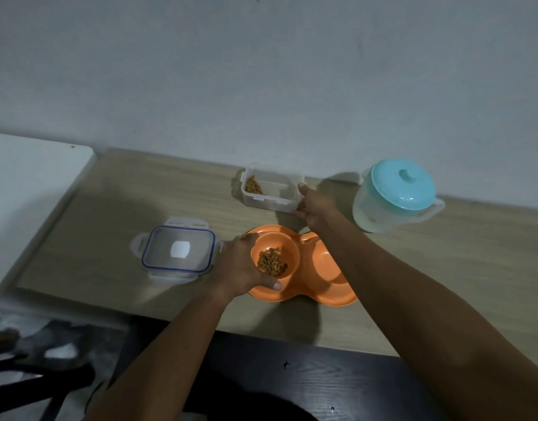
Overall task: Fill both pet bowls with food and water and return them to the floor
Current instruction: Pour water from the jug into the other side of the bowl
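An orange double pet bowl lies on the wooden table. Its left well holds a small heap of brown kibble; the right well looks empty. My left hand grips the bowl's left rim, thumb over the near edge. My right hand rests against the right side of a clear plastic food container standing open beyond the bowl, with a little kibble left inside. The container's blue-sealed lid lies flat to the left of the bowl. A clear jug with a turquoise lid stands at the right.
The wooden table runs up to a pale wall. A white surface adjoins it on the left. Dark floor and blurred dark shapes lie below the table's near edge.
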`<state>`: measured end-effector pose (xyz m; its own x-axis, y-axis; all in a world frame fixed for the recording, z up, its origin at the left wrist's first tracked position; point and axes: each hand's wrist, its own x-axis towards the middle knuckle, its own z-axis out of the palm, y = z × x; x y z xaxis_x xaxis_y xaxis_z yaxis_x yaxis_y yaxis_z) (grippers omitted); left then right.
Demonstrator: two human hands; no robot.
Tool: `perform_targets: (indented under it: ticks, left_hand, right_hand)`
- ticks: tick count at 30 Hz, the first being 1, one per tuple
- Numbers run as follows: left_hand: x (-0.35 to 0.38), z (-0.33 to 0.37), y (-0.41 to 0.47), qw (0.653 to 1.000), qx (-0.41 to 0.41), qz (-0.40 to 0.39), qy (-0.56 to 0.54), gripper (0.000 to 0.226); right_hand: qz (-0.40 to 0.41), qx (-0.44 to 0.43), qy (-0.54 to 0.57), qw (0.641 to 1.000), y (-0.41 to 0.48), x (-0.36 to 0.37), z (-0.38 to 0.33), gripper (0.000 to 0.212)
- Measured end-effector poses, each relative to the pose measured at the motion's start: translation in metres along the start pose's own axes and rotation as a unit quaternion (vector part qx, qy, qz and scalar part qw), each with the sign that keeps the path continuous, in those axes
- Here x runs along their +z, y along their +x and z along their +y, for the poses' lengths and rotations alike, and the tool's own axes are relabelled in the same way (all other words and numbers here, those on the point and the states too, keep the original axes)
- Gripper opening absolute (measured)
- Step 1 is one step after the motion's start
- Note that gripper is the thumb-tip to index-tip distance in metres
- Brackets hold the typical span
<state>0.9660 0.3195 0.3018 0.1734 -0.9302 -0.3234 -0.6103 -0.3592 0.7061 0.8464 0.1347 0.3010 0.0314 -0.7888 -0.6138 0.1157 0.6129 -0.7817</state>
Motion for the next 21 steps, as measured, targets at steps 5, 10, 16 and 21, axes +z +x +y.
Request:
perform_targets:
  ticks: [5,10,16,21]
  left_hand:
    - [-0.001,0.004,-0.001,1.0,-0.024,-0.005,0.01,0.117]
    - [-0.003,0.021,0.0,0.996,-0.059,-0.023,0.065,0.126]
    - [0.014,0.056,0.003,0.973,-0.086,-0.03,0.212,0.143]
    - [0.041,0.084,0.005,0.967,-0.109,0.001,0.231,0.129]
  right_hand:
    - [0.031,-0.035,-0.056,0.997,-0.028,-0.015,-0.004,0.01]
    - [0.102,-0.215,-0.16,0.958,-0.086,-0.06,-0.005,0.018]
    - [0.235,-0.36,-0.14,0.892,-0.117,-0.129,-0.036,0.016]
    - [0.292,-0.322,-0.184,0.882,-0.089,-0.169,-0.064,0.031]
